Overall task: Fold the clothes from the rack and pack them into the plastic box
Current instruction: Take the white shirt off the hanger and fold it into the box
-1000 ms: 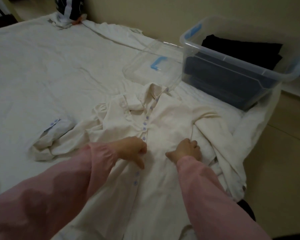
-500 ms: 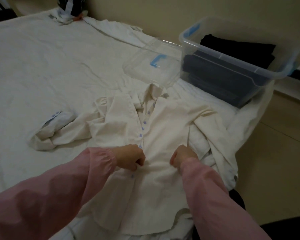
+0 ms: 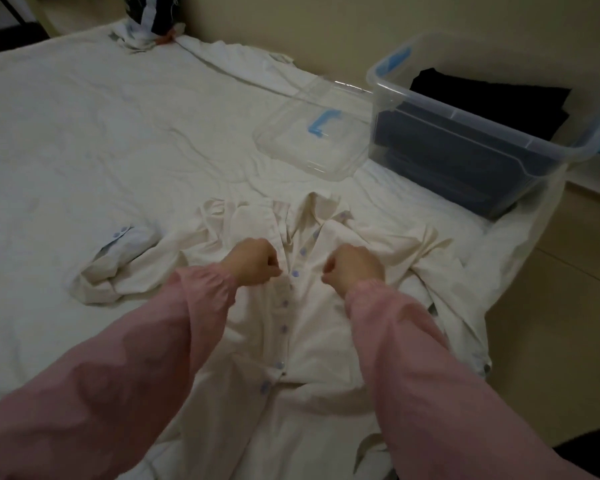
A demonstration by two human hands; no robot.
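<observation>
Bed sheet (image 3: 84, 150) | cream shirt (image 3: 312, 327) face up | left hand (image 3: 253, 261), right hand (image 3: 354, 268) both fisted, gripping its front

My left hand (image 3: 253, 259) and right hand (image 3: 355, 266) curl their fingers out of sight, so I can't tell whether they pinch the shirt (image 3: 312, 327); its hem and the plastic box (image 3: 482, 122) run past the picture's edges.

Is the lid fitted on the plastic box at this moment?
No, the clear lid lies flat on the bed sheet beside the plastic box, whose open top shows dark folded clothes inside.
</observation>
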